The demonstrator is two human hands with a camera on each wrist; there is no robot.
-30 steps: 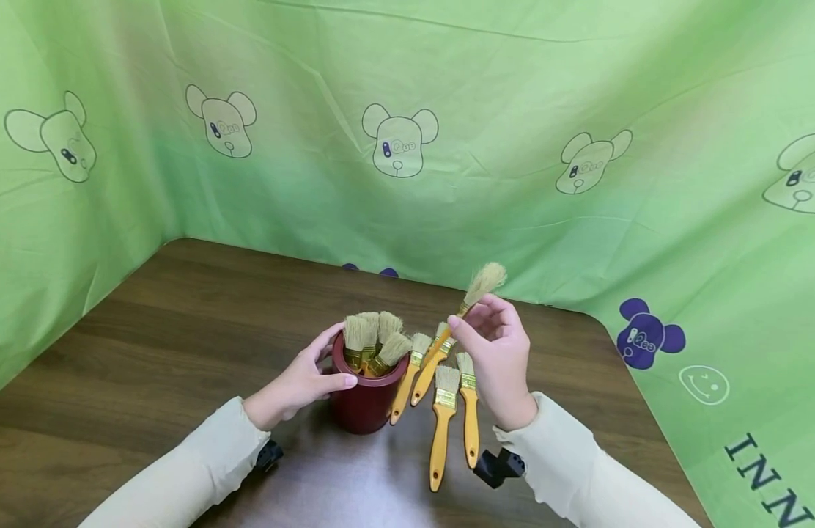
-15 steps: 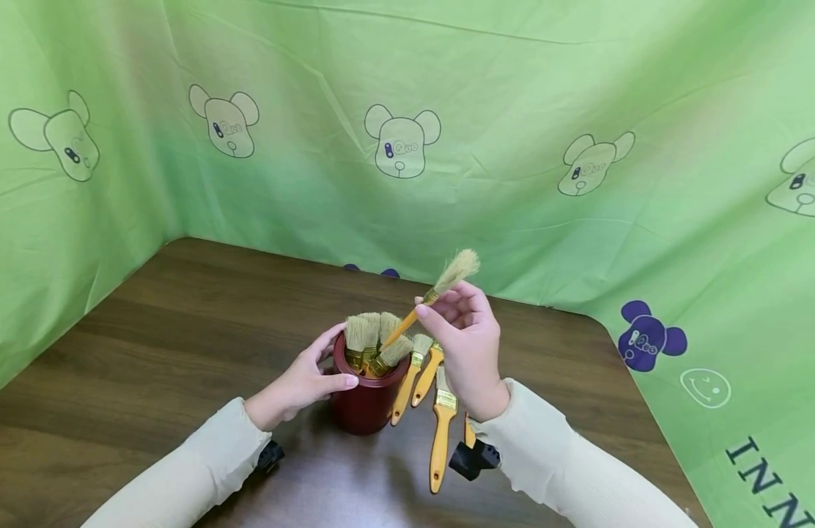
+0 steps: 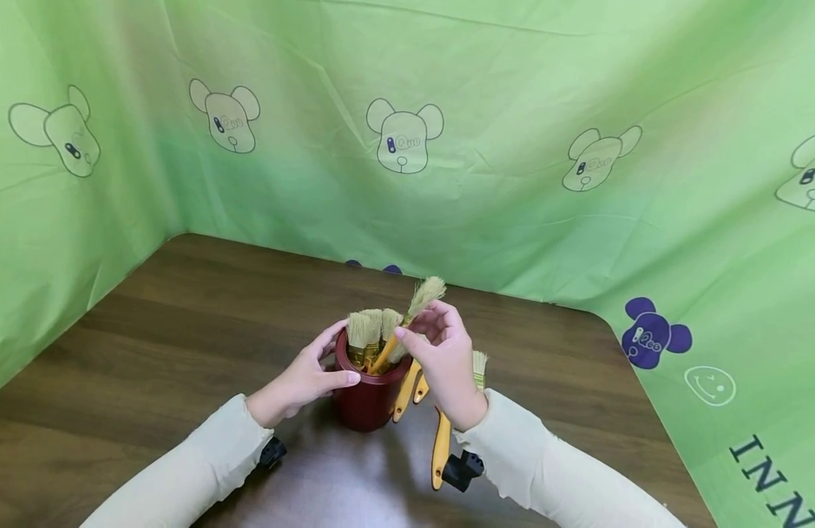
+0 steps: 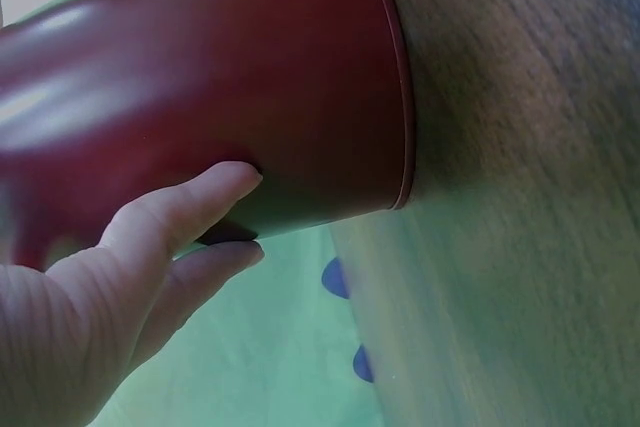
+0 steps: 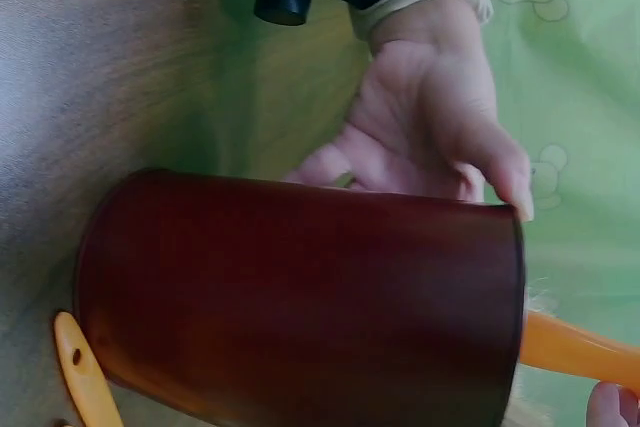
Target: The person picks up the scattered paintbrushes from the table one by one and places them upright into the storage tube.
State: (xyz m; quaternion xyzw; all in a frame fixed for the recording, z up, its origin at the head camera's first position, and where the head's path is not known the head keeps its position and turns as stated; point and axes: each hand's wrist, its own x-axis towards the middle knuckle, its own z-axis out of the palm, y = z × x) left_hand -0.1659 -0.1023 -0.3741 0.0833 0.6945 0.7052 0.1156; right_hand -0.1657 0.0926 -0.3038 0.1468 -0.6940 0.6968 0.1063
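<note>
Slanting paintbrush between right fingers, handle in pot

The pot, near the middle of the table, was dark red; the table itself was brown with streaked wood grain. The brushes had orange-yellow handles, gold-toned ferrules and cream bristles. The sleeves were off-white. Beyond the far edge, green cloth bore outlined bear heads; beyond the right edge, one head was solid purple.
</note>
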